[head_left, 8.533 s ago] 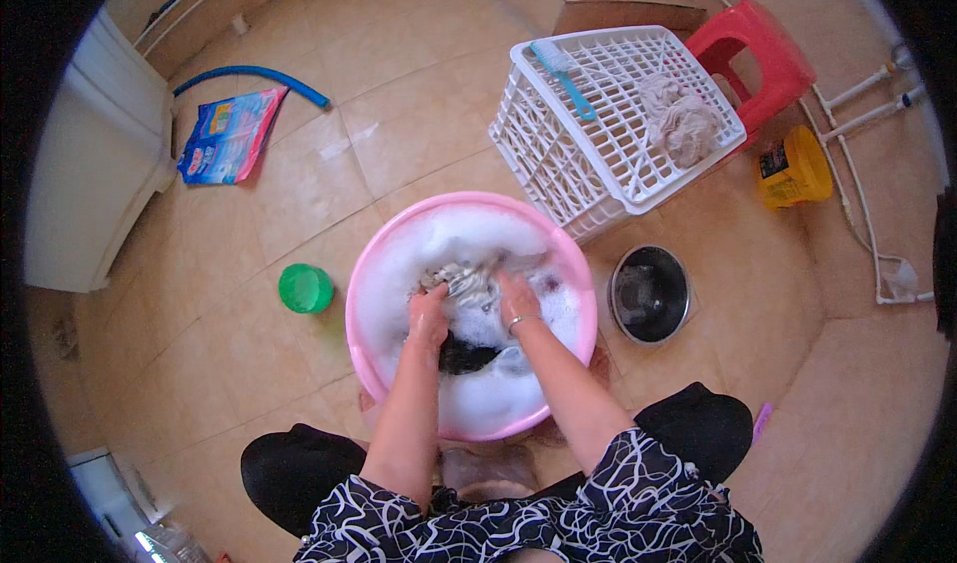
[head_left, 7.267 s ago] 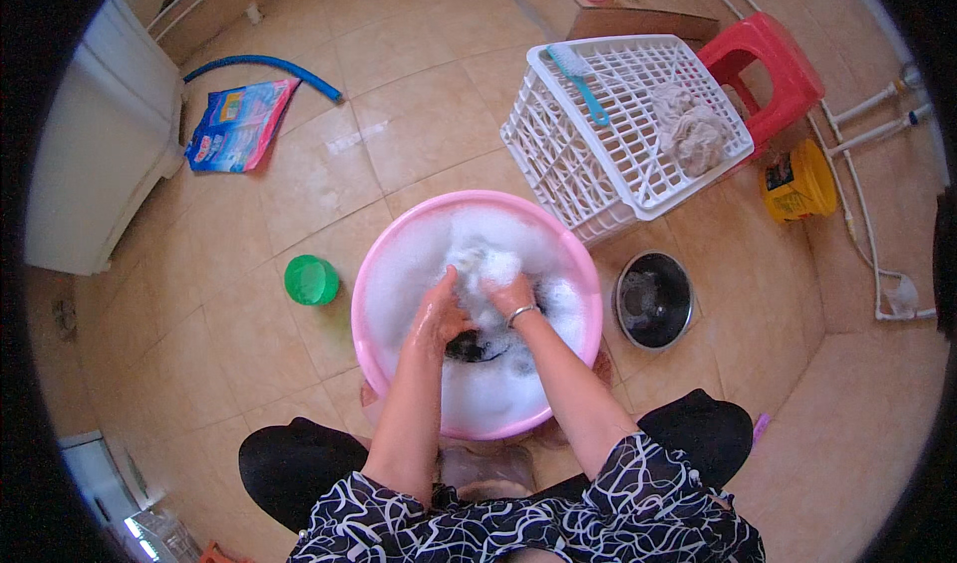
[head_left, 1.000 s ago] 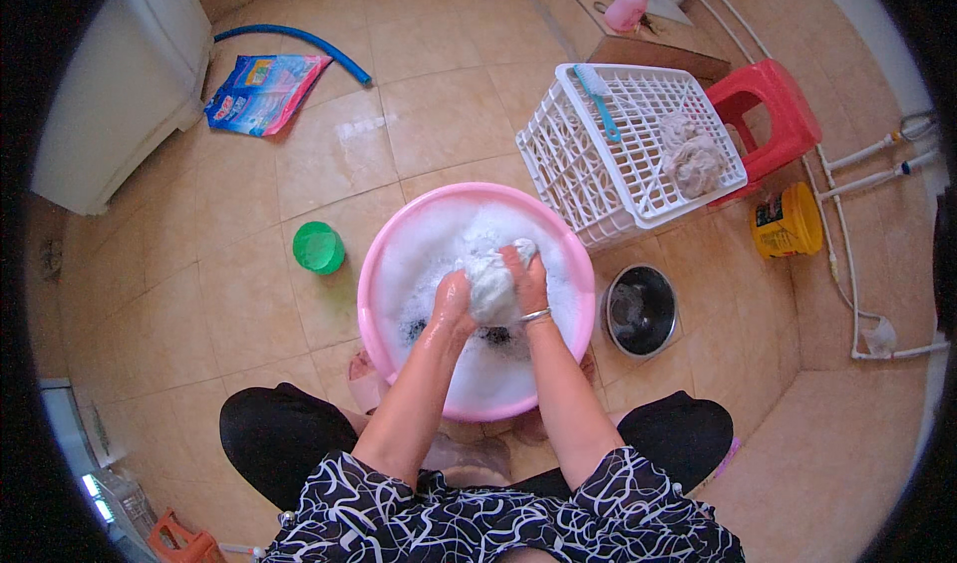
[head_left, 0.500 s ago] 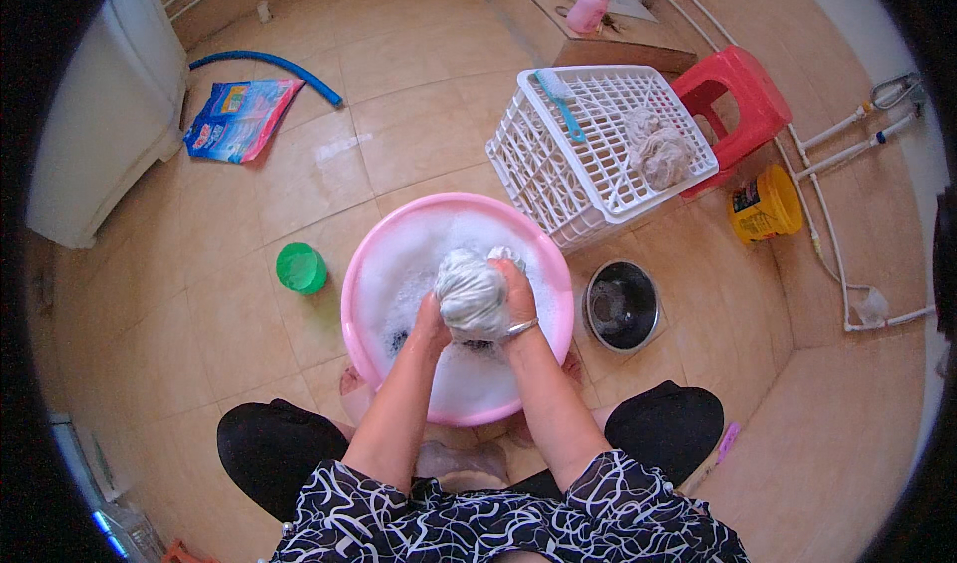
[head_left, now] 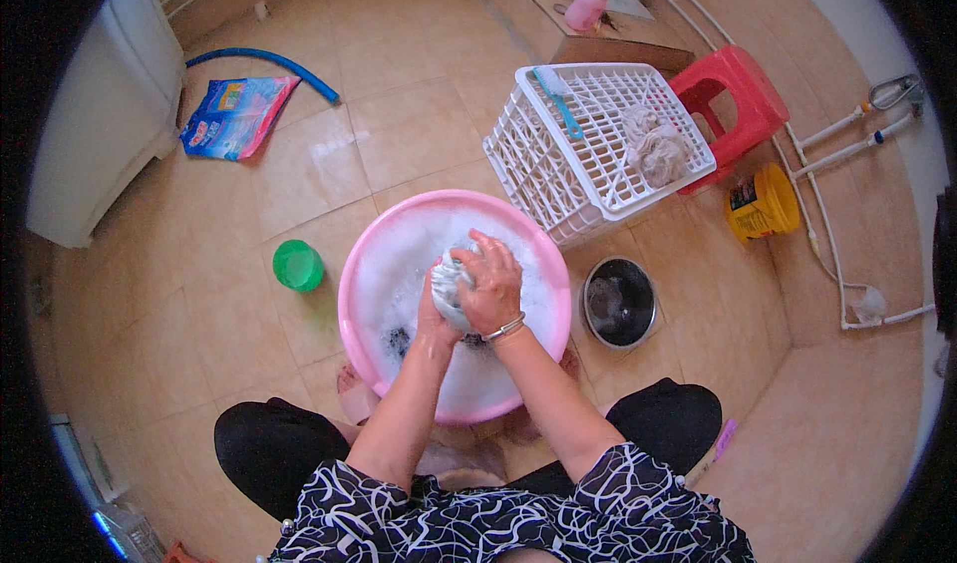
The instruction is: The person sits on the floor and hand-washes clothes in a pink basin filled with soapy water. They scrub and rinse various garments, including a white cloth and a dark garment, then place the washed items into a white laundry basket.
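Between my two hands is a pale, wet cloth (head_left: pixel 451 296), bunched into a ball above the pink basin (head_left: pixel 351 339). My left hand (head_left: pixel 433 316) cups it from the left and below, its fingers partly hidden by the bundle. My right hand (head_left: pixel 490 286) lies over the top and right side, fingers curled onto the fabric; a silver bracelet circles that wrist. White suds (head_left: pixel 478 378) fill the basin around the hands, with dark patches of water showing through the foam.
Right of the basin stands a metal bowl (head_left: pixel 620 304); left, a green tub (head_left: pixel 298 266). Beyond are an upturned white basket (head_left: pixel 608 199) bearing a brush (head_left: pixel 560 104) and crumpled cloth (head_left: pixel 656 146), a red stool (head_left: pixel 743 104), yellow bucket (head_left: pixel 766 204), detergent bag (head_left: pixel 234 119) and blue hose (head_left: pixel 269 59).
My right hand has moved from the cloth's right side up and over its top, covering more of it. The bundle is pressed smaller and sits slightly left.
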Demonstrator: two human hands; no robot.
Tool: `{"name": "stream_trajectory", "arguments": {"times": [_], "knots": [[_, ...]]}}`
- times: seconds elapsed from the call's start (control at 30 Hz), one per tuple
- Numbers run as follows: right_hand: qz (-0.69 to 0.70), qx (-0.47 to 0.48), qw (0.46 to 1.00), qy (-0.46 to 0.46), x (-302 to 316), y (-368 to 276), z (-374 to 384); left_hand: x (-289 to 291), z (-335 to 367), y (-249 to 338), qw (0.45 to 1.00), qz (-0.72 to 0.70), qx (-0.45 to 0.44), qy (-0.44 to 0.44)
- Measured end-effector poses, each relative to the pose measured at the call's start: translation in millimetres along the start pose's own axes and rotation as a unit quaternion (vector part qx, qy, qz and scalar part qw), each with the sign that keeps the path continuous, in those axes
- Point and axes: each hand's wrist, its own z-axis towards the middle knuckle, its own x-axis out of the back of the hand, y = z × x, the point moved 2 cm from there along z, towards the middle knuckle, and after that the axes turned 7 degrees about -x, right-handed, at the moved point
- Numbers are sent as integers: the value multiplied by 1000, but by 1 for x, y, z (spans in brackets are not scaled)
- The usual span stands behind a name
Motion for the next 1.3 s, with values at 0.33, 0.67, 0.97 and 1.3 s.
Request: {"name": "stream_trajectory", "arguments": {"times": [0.33, 0.67, 0.97, 1.3], "knots": [[125, 29, 987, 101, -10, -6, -38, 31, 14, 11, 983, 178, 13, -33], [185, -383, 904, -37, -44, 32, -35, 15, 3, 2, 803, 562, -160, 116], [321, -446, 834, 45, 53, 118, 61, 2, 5, -12, 510, 856, -70, -50], [237, -302, 923, -5, 99, 177, 101, 71, 1, 42, 283, 951, 89, 85]]}}
